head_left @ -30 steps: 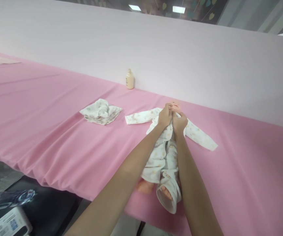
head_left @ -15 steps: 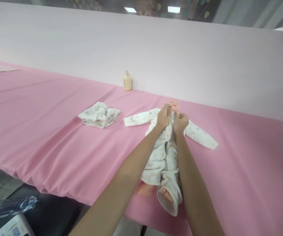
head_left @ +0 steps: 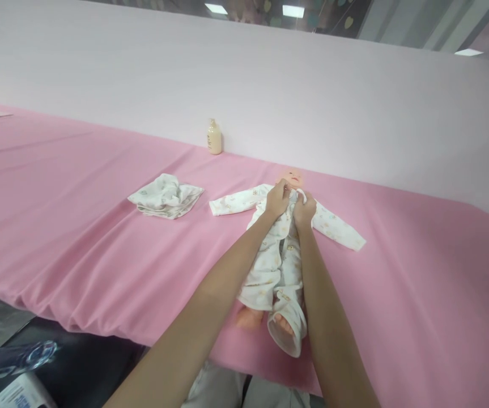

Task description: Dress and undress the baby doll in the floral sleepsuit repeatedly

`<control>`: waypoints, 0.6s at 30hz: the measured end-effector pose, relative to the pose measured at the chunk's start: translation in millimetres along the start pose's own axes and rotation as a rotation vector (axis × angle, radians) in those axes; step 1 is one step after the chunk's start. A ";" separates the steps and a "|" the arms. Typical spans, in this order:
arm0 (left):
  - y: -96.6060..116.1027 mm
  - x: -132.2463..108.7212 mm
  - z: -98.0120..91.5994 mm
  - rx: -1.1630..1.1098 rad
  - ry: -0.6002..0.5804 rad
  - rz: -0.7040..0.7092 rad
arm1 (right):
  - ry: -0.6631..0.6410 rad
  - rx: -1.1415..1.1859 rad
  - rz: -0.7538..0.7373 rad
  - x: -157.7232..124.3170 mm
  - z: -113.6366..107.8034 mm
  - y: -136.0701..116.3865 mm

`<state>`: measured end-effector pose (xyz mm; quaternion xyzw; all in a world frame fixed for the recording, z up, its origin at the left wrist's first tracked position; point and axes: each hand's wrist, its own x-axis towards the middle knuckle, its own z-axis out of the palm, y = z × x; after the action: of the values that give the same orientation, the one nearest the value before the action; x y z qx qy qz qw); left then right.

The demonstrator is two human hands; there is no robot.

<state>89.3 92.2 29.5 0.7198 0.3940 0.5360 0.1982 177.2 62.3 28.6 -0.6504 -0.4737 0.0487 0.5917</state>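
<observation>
A baby doll lies on its back on the pink table cover, head toward the wall, dressed in a white printed romper. The romper's sleeves spread flat to both sides and the doll's bare feet stick out near the table's front edge. My left hand and my right hand sit side by side at the doll's chest just under its chin. Both have their fingers pinched on the romper's front edges at the collar.
A crumpled white printed cloth lies left of the doll. A small cream pump bottle stands against the pale partition wall behind. Below the table's front edge at lower left are a clear plastic bottle and a box.
My hands have stayed pinched at the romper's collar, slipping a little lower so the doll's face now shows above them. The view has shifted slightly.
</observation>
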 end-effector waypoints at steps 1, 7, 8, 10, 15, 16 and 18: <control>0.5 -0.1 -0.3 0.008 0.000 -0.005 | -0.002 -0.004 -0.006 -0.1 0.0 0.3; 3.1 -0.9 -2.0 0.022 0.013 -0.018 | -0.010 -0.065 -0.206 -5.7 1.1 0.5; 2.8 -1.0 -1.9 0.014 0.019 -0.020 | -0.006 -0.089 -0.221 -7.0 1.2 -0.1; 1.5 -1.1 -1.4 -0.009 0.026 -0.021 | -0.003 -0.137 -0.224 -8.9 1.0 -2.0; -1.1 -0.2 -2.2 -0.055 0.010 -0.037 | -0.017 -0.155 -0.178 -8.6 -1.1 -8.7; -1.3 0.0 -2.9 -0.066 0.005 -0.039 | -0.018 -0.152 -0.171 -7.6 -1.5 -9.8; -1.5 0.1 -4.3 -0.090 -0.001 -0.042 | -0.026 -0.142 -0.154 -5.4 -2.1 -11.5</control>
<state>84.8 92.6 30.0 0.7020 0.3844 0.5486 0.2418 169.1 55.4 36.0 -0.6516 -0.5323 -0.0222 0.5399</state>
